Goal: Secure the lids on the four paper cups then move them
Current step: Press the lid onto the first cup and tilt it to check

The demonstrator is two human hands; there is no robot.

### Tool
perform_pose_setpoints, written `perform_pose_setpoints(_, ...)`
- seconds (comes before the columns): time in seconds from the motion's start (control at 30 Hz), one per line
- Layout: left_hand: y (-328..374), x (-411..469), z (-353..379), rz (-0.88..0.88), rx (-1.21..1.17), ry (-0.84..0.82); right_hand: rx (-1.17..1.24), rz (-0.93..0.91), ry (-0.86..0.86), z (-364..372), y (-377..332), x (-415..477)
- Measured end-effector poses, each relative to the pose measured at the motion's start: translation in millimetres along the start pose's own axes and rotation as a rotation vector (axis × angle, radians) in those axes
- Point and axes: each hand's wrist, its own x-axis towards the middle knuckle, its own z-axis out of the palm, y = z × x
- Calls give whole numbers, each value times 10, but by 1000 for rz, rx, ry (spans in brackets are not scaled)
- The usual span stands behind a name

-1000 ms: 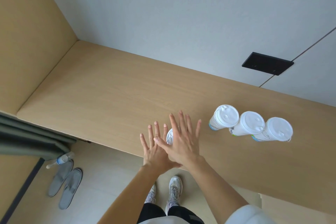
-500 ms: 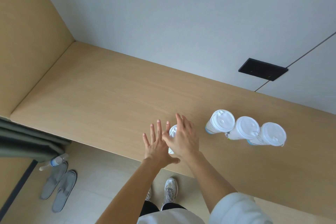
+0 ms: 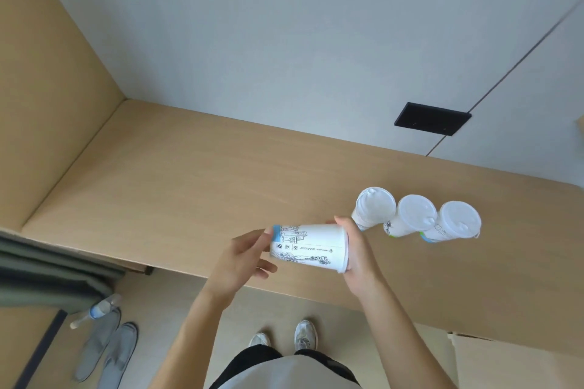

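Observation:
A white paper cup (image 3: 311, 248) with line drawings and a blue band lies on its side in the air, just above the front edge of the wooden table (image 3: 177, 186). My left hand (image 3: 240, 259) grips its blue-banded base end between thumb and fingers. My right hand (image 3: 363, 259) cups the wide lid end, so the lid itself is hidden behind the palm. Three more lidded cups stand upright in a touching row on the right: the nearest (image 3: 374, 207), the middle one (image 3: 415, 213) and the far right one (image 3: 459, 219).
A grey wall with a black plate (image 3: 432, 118) backs the table, and a wooden side panel closes it on the left. On the floor below lie grey slippers (image 3: 107, 350) and a plastic bottle (image 3: 94, 311). A cardboard box (image 3: 505, 360) sits at lower right.
Both hands were pressing flat on the cup's lid on the table. They have since lifted the cup and turned it on its side, one hand at each end.

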Motion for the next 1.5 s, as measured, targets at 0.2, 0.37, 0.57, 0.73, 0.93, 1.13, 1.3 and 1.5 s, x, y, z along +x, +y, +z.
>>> perform_pose_setpoints(0.2,128,-169,8,27,27,43,-28,-66,3,20,-11,-295)
perform_pose_setpoints(0.37,147,-259,-30,78,-80,-73,42,-102,13,-49,-31,-446)
perform_pose_setpoints(0.57,189,-330,29,72,-97,-38,99,-162,-63,-60,-14,-577)
perform_pose_setpoints(0.73,213,-362,52,73,-128,-58,170,-218,-94,-104,-18,-574)
perform_pose_setpoints(0.93,217,-351,98,123,-108,-52,184,-255,-135,-180,-75,-592)
perform_pose_setpoints(1.13,224,-333,242,118,-96,6,155,-267,-125,-274,-92,-581)
perform_pose_setpoints(1.3,235,-329,376,118,-147,13,167,-291,-121,-388,-134,-568)
perform_pose_setpoints(1.5,251,-311,530,172,-178,-8,179,-295,-97,-530,-196,-580)
